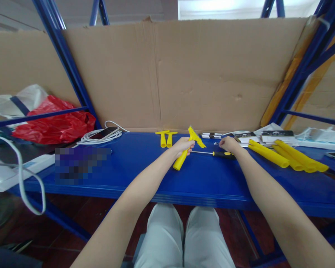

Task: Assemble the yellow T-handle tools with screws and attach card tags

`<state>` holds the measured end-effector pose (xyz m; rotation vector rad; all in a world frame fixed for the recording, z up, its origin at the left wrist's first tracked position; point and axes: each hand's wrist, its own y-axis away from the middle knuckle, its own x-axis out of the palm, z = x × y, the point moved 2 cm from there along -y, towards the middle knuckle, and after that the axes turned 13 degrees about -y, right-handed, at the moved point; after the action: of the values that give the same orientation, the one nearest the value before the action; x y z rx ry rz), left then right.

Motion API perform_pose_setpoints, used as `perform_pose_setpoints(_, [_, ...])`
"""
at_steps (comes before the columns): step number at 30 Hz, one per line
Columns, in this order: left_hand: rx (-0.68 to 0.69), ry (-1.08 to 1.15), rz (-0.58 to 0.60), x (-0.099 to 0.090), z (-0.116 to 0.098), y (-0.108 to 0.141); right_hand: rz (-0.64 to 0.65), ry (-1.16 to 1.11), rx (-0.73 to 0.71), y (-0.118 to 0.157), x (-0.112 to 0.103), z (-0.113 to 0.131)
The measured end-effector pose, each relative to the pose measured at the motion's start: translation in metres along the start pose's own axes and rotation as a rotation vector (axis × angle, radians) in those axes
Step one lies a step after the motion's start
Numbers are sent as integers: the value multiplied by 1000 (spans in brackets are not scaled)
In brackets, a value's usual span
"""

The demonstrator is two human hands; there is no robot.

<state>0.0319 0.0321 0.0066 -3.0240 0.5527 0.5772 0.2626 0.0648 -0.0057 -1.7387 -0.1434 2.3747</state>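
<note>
My left hand (183, 145) is wrapped round a yellow tool (181, 160) with a tube-like handle and a forked, angled head, tilted above the blue table (145, 167). My right hand (228, 144) is closed at the tabletop, its fingertips beside tiny shiny parts (216, 143); whatever it pinches is too small to make out. Just below my right hand lies a screwdriver (222, 154) with a black and yellow handle, its shaft pointing left towards the yellow tool. Two small yellow T-shaped pieces (166, 138) stand near the cardboard, left of my left hand.
Several yellow tubes (269, 154) lie at the right, before white packets (277, 137). A coiled white cable (100, 137) with a phone, a red bag (58, 121) and a power strip (25, 169) are at the left. Cardboard (184, 74) stands behind the table.
</note>
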Motion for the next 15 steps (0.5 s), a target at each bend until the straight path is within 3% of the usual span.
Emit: perform_pose_setpoints(15, [-6,32,19,1,0,0,134,-47,60,1,1,3])
